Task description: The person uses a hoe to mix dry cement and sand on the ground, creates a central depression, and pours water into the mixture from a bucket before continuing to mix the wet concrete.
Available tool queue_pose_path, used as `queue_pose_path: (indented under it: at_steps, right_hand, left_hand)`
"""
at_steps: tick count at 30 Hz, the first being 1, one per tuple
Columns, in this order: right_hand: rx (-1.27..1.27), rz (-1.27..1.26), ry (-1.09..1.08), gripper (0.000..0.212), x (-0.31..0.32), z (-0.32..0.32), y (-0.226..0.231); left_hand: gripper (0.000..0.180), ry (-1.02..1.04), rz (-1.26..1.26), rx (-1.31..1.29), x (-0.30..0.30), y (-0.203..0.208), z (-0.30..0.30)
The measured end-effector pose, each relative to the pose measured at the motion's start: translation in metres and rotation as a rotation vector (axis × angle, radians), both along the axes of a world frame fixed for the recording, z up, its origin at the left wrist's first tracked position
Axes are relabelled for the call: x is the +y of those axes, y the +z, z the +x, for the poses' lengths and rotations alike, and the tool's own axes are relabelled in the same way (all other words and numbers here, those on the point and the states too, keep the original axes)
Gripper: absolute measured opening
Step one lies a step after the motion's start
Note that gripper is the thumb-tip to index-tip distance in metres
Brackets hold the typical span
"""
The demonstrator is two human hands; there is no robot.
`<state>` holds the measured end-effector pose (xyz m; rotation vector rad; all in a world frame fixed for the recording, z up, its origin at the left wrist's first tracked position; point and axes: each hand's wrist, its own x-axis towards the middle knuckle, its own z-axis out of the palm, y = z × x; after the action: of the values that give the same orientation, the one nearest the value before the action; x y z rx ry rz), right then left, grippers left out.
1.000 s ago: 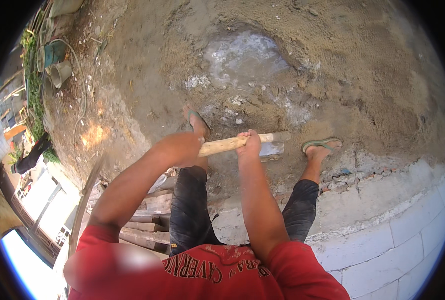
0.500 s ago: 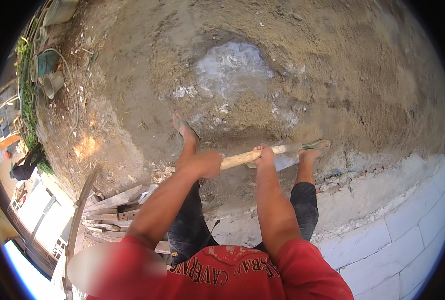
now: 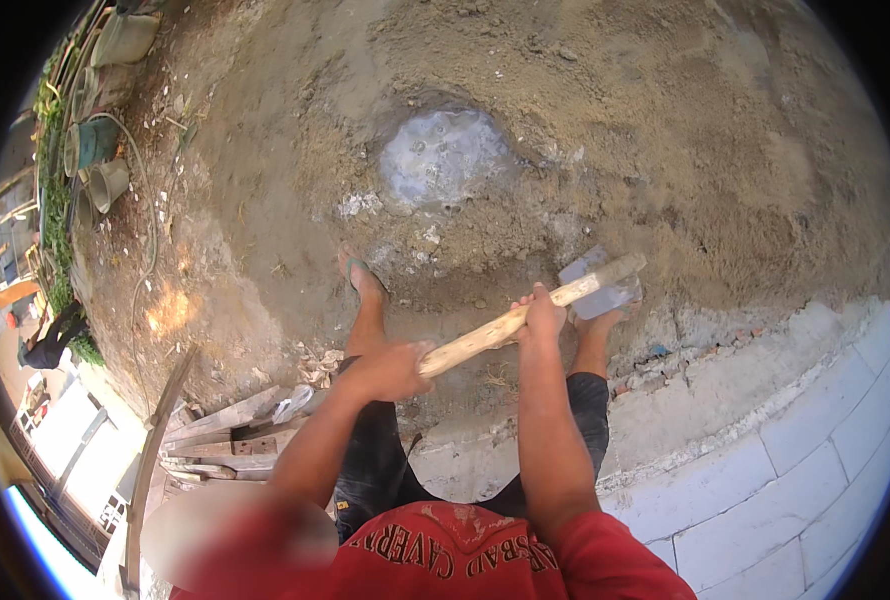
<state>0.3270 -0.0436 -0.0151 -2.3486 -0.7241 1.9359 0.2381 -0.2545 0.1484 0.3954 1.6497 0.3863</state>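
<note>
Both of my hands grip a hoe [image 3: 480,342] with a pale wooden handle. My left hand [image 3: 390,371] is wrapped around the handle's lower-left end. Farther up, my right hand [image 3: 542,316] closes around the shaft nearer the head. The hoe's flat grey metal blade [image 3: 605,298] is raised in front of my right foot, partly covering it. Ahead of my feet lies a greyish puddle [image 3: 443,155] in a hollow, ringed by damp sand [image 3: 465,240] with white powdery patches.
A low rubble edge and a white block wall [image 3: 765,490] run along the right. Wooden planks [image 3: 230,430] lie at my left. Buckets [image 3: 108,183] and a hose [image 3: 153,215] stand along the far left. Another person [image 3: 53,335] is at the left edge.
The hoe's head has risen and swung forward, its blade now showing clearly. My left hand has come slightly closer to my body, and the handle slants more steeply.
</note>
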Motion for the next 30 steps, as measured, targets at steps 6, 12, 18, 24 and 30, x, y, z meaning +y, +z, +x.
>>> queue_pose_path:
  at_steps: [6, 12, 18, 24, 30]
  right_hand:
    - [-0.086, 0.06, 0.352, 0.01, 0.073, -0.046, -0.102]
    - [-0.002, 0.026, 0.349, 0.014, -0.042, -0.076, -0.015]
    - [0.126, 0.147, 0.298, 0.036, -0.037, -0.06, 0.089]
    - [0.01, 0.419, 0.842, 0.034, 0.148, -0.139, -0.031]
    - [-0.133, 0.303, 1.205, 0.028, 0.169, -0.246, -0.11]
  left_hand:
    - [0.045, 0.268, -0.051, 0.022, 0.071, -0.097, 0.036]
    - [0.042, 0.206, -0.027, 0.099, -0.036, 0.007, -0.01]
    - [0.051, 0.314, 0.001, -0.108, -0.052, 0.04, 0.055]
    - [0.053, 0.793, 0.131, -0.416, 0.144, -0.092, 0.029]
    - [0.042, 1.061, 0.127, -0.472, 0.18, -0.129, -0.065]
